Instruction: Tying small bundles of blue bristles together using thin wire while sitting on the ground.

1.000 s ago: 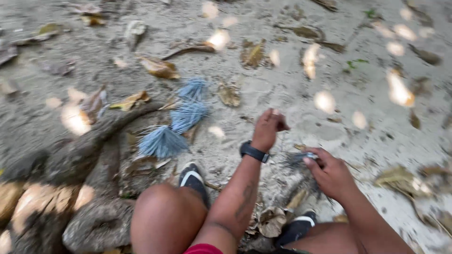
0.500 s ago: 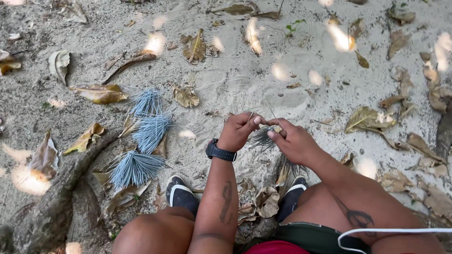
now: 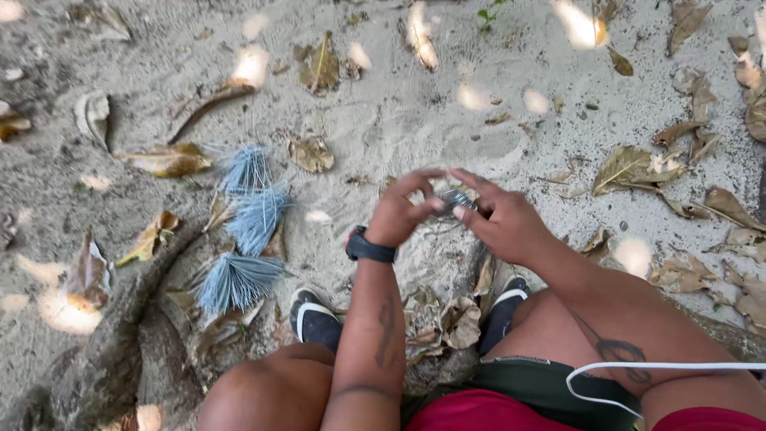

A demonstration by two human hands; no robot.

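My left hand (image 3: 403, 211), with a black watch (image 3: 369, 248) on its wrist, and my right hand (image 3: 499, 217) meet in front of my knees. Together they pinch a small bundle of thin grey-blue strips (image 3: 456, 199) between the fingertips. Most of that bundle is hidden by my fingers. Three finished blue-grey bundles lie on the sand to my left: one (image 3: 247, 170) farthest, one (image 3: 259, 217) in the middle, one (image 3: 237, 282) nearest my left foot.
Sandy ground (image 3: 399, 112) scattered with dry brown leaves (image 3: 630, 168). Thick tree roots (image 3: 120, 335) run along the lower left. My feet in dark sandals (image 3: 313, 318) rest on a root between my knees. A white cord (image 3: 662, 369) crosses my right thigh.
The view has shifted slightly. My hands stay together on the small bundle, and my fingers have changed position around it, rising a little above the sand.
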